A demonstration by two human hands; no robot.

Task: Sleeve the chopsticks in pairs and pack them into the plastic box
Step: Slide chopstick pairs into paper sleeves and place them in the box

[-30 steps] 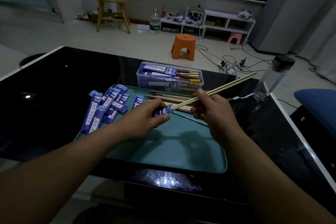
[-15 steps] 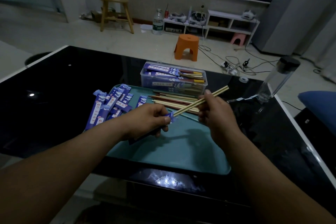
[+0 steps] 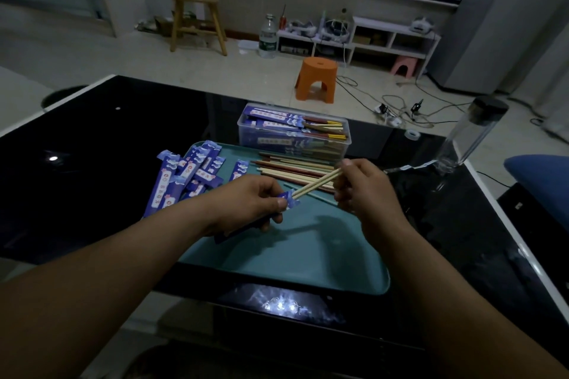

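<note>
Dark glass covers the table point(image 3: 123, 148), and a teal tray point(image 3: 292, 255) sits at its near edge. Over the tray's middle our left hand point(image 3: 246, 203) pinches a paper sleeve point(image 3: 289, 198) by its mouth. Our right hand point(image 3: 363, 188) grips the chopsticks point(image 3: 317, 183) near their top, lower ends inside the sleeve. We judge the sticks light, stiff and smooth and the paper flimsy, so it is best held near the mouth. Our fingers hide most of the sleeve. The plastic box point(image 3: 308, 144) stands at the tray's far edge.

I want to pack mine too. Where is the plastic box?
Head view, centre: the plastic box sits at the far edge of the teal tray, behind the loose chopsticks.
</note>
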